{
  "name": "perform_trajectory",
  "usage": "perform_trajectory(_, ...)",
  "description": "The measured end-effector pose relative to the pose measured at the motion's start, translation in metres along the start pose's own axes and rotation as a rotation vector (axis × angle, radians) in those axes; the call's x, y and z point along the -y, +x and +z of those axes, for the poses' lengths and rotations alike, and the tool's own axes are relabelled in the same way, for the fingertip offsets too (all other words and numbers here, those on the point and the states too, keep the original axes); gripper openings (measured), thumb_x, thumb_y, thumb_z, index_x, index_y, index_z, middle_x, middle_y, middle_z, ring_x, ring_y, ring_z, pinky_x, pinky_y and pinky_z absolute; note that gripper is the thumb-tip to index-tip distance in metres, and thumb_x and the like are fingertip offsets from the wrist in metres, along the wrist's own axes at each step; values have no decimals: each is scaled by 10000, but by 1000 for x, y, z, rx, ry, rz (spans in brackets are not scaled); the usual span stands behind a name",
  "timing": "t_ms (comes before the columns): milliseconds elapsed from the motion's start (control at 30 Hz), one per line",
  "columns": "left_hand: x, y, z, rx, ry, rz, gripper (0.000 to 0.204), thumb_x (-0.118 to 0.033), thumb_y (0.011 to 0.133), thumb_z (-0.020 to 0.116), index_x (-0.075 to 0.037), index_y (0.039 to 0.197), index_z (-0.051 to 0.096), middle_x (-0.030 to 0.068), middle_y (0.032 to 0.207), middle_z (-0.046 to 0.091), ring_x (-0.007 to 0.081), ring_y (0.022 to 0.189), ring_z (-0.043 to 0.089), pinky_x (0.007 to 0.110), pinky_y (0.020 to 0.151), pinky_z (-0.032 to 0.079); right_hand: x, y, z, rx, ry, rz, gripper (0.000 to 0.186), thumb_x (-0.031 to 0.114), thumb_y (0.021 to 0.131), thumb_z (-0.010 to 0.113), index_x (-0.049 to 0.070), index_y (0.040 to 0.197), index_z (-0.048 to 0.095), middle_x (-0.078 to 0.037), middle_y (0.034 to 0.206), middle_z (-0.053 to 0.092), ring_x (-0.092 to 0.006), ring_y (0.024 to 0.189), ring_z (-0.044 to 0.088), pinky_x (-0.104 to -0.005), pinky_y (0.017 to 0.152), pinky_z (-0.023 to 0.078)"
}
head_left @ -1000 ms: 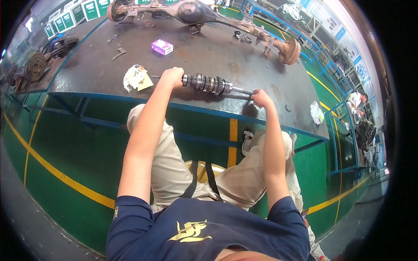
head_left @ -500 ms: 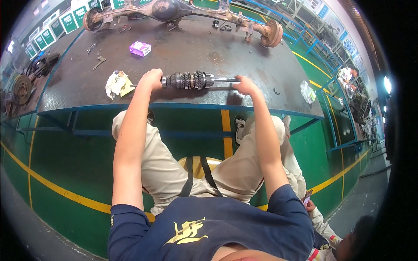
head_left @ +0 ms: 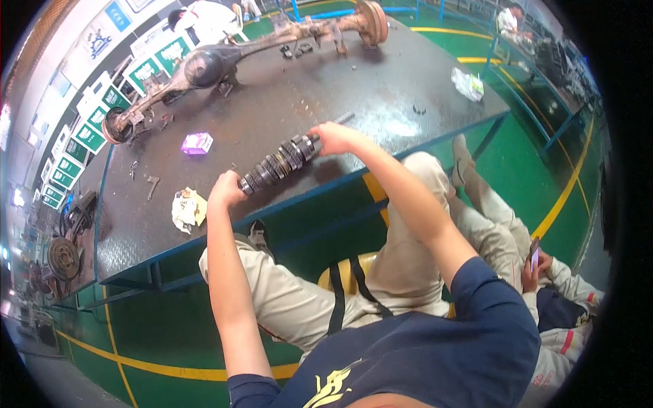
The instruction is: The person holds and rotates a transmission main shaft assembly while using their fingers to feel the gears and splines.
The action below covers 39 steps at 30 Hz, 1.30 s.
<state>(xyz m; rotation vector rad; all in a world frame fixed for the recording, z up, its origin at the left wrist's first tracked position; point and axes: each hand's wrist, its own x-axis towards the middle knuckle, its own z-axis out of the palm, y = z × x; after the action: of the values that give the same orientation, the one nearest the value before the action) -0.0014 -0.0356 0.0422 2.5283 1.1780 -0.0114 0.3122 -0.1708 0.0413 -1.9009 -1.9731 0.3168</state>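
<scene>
A metal shaft with a stack of dark toothed gears lies diagonally along the near part of the steel table. My left hand is closed round its lower-left end. My right hand grips it at the upper-right end of the gear stack, with bare shaft extending beyond my fingers. A crumpled white rag with yellow paper lies left of my left hand.
A rusty axle assembly spans the back, with a purple box, loose tools and a plastic bag nearby. A seated co-worker holding a phone is at my right; other people are beyond the table.
The view has swung, so the shaft and table now appear slanted. My right hand has shifted from the bare rod's end to beside the gears. My left hand keeps its hold.
</scene>
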Motion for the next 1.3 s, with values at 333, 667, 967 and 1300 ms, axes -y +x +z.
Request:
perform_trajectory(333, 12, 3, 12, -54, 27, 12, 306, -87, 562, 759, 60, 814, 666, 241, 772, 672, 343, 760, 691, 399, 724, 530, 28, 9, 21, -61, -79, 84, 333, 96, 691, 721, 82, 1019, 671, -159, 965, 701, -350, 947, 675, -437, 819, 549)
perform_trajectory(667, 17, 2, 9, -16, 0, -3, 302, -86, 560, 745, 57, 813, 663, 209, 726, 658, 291, 729, 685, 382, 711, 525, 31, 13, 12, -20, -131, 99, 381, 82, 614, 764, 98, 989, 698, -132, 946, 708, -327, 949, 681, -425, 805, 554)
perform_trajectory(967, 12, 1, 6, 4, -6, -28, 318, -42, 576, 765, 55, 868, 685, 227, 808, 694, 308, 814, 710, 393, 760, 541, -8, 4, 2, -105, -176, 169, 368, 78, 615, 760, 99, 979, 713, -134, 958, 713, -326, 955, 678, -418, 801, 556)
perform_trajectory(1300, -4, 1, -1, -16, 35, -22, 281, -53, 588, 710, 68, 840, 682, 252, 776, 675, 333, 797, 712, 399, 751, 535, -16, -16, -2, -154, -148, 219, 310, 87, 704, 708, 98, 1014, 690, -147, 968, 701, -347, 960, 669, -432, 784, 555)
